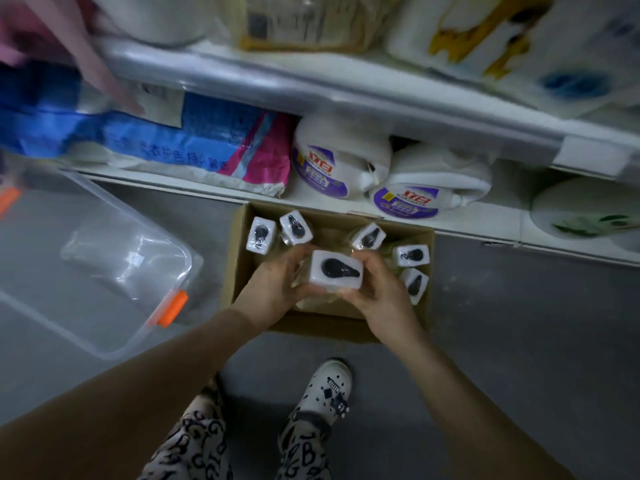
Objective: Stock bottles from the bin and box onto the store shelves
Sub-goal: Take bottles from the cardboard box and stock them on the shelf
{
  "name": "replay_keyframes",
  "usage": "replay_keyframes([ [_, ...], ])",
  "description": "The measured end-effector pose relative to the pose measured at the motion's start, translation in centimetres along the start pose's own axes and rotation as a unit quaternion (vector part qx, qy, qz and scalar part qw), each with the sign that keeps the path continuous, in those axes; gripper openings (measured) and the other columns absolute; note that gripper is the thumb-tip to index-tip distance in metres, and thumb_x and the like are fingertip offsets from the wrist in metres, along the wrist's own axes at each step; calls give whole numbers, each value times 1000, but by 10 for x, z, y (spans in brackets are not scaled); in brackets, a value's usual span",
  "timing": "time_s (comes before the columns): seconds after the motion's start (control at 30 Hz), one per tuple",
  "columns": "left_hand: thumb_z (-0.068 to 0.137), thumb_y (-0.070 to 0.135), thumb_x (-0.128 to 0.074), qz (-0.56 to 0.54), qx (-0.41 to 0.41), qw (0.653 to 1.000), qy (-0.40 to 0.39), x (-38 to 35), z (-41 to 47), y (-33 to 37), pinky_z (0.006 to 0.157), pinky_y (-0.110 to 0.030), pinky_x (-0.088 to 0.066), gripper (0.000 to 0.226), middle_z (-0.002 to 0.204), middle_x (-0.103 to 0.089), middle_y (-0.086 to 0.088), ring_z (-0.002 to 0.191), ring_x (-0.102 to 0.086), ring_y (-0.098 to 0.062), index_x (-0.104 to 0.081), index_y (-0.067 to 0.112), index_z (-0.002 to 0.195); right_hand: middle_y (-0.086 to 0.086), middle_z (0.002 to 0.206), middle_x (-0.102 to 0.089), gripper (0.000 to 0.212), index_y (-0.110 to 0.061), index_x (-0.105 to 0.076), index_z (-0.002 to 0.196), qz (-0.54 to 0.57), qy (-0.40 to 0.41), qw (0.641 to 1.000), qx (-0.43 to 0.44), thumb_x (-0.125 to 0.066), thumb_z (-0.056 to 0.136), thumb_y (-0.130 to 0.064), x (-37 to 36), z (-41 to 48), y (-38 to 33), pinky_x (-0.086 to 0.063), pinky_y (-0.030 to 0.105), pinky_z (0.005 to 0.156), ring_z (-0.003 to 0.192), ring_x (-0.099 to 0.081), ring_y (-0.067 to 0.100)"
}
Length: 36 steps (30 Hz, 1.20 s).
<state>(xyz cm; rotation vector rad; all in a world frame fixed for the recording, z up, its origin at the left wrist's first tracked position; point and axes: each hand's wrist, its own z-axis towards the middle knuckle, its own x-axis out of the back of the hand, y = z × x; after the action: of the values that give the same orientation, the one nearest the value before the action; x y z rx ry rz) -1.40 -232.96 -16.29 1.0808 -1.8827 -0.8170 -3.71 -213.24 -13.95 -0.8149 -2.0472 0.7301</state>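
Looking down into an open cardboard box (304, 323) on a grey floor (519, 341), pushed against the bottom shelf (478, 220). Little writing can be read. Two white jugs (329, 161) on that shelf carry purple labels with red characters, seen upside down and too blurred to make out. Left of them lies a blue and pink bag (173, 133) printed with blue characters, also upside down and unclear. The person's trousers (194, 441) are patterned with black letters, B and G among them. In the middle of the box, one clear bottle (336, 271) with a black pump under white wrapping is held between both hands, its top higher than its neighbours. The left hand (273, 285) curls its fingers (294, 252) round the bottle's left side; the right hand (381, 292) curls round the right side, thumbs on the near face below the wrapped top. Five more bottles of the same kind stand in the box: two (261, 233) at the far left corner and three (411, 255) along the right wall, close beside the right hand. A clear plastic bin (41, 265) with an orange latch (173, 308) sits on the floor to the left, apart from the box. Overhead, an upper shelf edge (311, 88) juts out above the jugs, holding white packages. A white shoe (329, 386) stands just behind the box.
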Motion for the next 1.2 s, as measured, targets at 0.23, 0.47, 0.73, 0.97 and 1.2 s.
replay_keyframes([
  [0.23, 83, 29, -77, -59, 14, 997, 36, 56, -64, 88, 98, -27, -50, 52, 119, -68, 4, 108, -64, -8, -57, 22, 130, -20, 115, -67, 51, -39, -54, 122, 196, 15, 980, -18, -71, 87, -6, 29, -63, -93, -53, 16, 82, 104, -64, -5],
  [0.47, 87, 24, -72, -64, -34, 993, 92, 106, -130, 189, 75, -4, -45, 41, 107, -69, 1, 85, -62, 13, -61, 14, 126, -15, 123, -68, 42, -42, -55, 127, 239, -11, 971, 0, -65, 87, -45, 60, -124, -185, -51, 26, 95, 117, -62, 4],
  [0.73, 73, 70, -62, -30, -88, 980, 175, 159, -202, 291, 83, -42, -55, 57, 87, -73, 5, 83, -68, -12, -68, 23, 105, -7, 114, -72, 22, -31, -64, 120, 185, 5, 979, 87, -57, 99, -34, 117, -188, -297, -54, 34, 91, 107, -68, 12],
  [0.97, 67, 72, -60, -58, -132, 961, 236, 201, -268, 369, 83, -45, -58, 68, 92, -75, 2, 87, -71, -15, -71, 22, 111, -4, 112, -73, 22, -31, -64, 118, 159, -4, 975, 154, -58, 98, -37, 155, -236, -386, -58, 28, 80, 99, -70, 13],
  [1.2, 64, 68, -71, -114, -156, 926, 323, 238, -321, 419, 80, -48, -59, 45, 85, -76, 4, 82, -74, -18, -74, 32, 93, -1, 104, -76, 28, -23, -66, 118, 142, -28, 966, 215, -60, 97, -40, 177, -271, -463, -58, 33, 71, 91, -74, 21],
])
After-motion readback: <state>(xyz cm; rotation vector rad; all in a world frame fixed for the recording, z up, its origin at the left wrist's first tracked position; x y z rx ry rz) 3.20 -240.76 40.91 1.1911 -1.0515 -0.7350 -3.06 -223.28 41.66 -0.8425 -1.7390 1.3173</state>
